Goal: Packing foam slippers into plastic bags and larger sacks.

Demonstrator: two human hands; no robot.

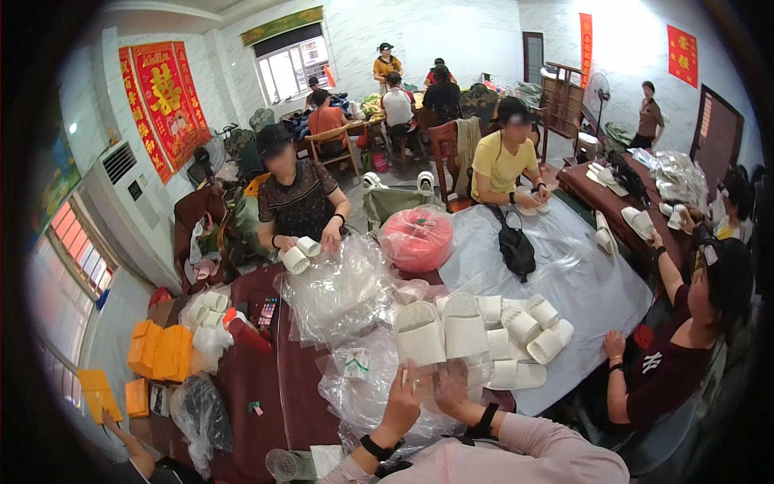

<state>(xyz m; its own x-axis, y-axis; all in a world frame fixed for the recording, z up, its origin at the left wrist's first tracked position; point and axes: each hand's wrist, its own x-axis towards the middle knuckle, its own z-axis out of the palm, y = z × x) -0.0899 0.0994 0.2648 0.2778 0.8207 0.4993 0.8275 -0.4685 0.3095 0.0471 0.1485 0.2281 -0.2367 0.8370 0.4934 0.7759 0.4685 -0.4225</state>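
Note:
A pair of white slippers, a left one (420,335) and a right one (465,327), stands tilted up in front of me, open toes toward me. My left hand (405,399) is at the lower edge of the left slipper, its fingers bent and closed on it. Below the right slipper is my right hand (453,385), its fingers blurred and partly covered by clear plastic. A crumpled clear plastic bag (355,403) spreads under and left of my hands. Several more white slippers (522,325) are heaped to the right, beside my right hand.
Across the table, a person in black handles white slippers (298,254) by stacked clear bags (339,286). A red plastic-wrapped roll (418,239) stands at the far edge. Orange boxes (161,351) are left; a clear cup (283,465) is near. Other people sit opposite and right.

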